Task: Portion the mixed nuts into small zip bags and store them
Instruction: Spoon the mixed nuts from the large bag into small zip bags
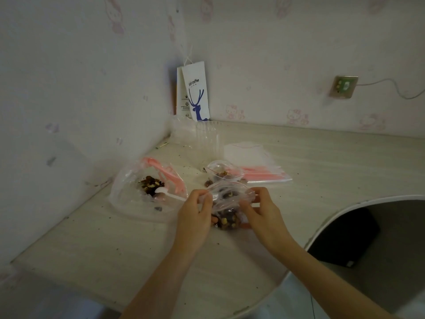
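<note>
Small zip bag (226, 209) of mixed nuts, held low over the worktop (110, 252) between both hands. The curled fingers of the left hand (195, 211) pinch its upper left edge and those of the right hand (261, 207) pinch its upper right edge; the nuts sit in its lower half. Just behind lies a second filled bag (220, 170). To the left, a large clear bag (128, 192) contains more nuts and a white spoon (170, 195). Farther back on the right lies a stack of empty zip bags (250, 155); a paper coffee bag (195, 93) stands in the wall corner.
</note>
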